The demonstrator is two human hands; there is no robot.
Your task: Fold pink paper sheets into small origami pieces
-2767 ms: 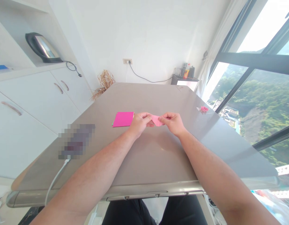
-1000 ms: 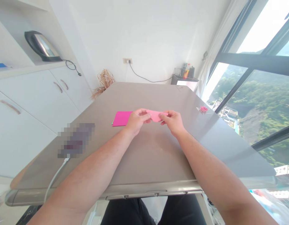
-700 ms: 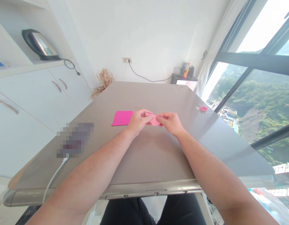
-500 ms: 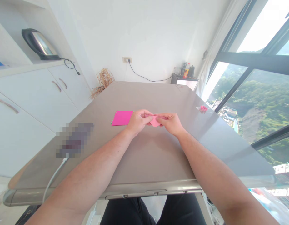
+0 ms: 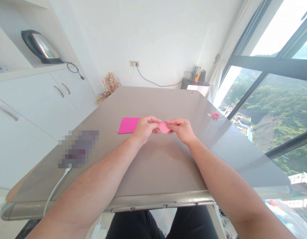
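Observation:
A small folded piece of pink paper (image 5: 164,128) is held up over the middle of the table. My left hand (image 5: 146,128) pinches its left side between thumb and fingers. On its right side my right hand (image 5: 181,129) grips it the same way, thumb on the near face. The fingers cover both ends of the paper. Just left of my left hand lies a stack of coloured paper (image 5: 128,125) with a bright magenta sheet on top; the hand hides its right edge.
The grey table (image 5: 165,166) carries a blurred-out device (image 5: 80,147) with a white cable (image 5: 55,191) at left. A crumpled-looking pink paper piece (image 5: 215,115) lies near the right edge. A kettle (image 5: 41,46) stands on the left shelf; a window (image 5: 280,99) is at right.
My fingers have shifted slightly on the pink paper, and the left thumb has drawn back a little, showing more of its left part. The view has moved slightly.

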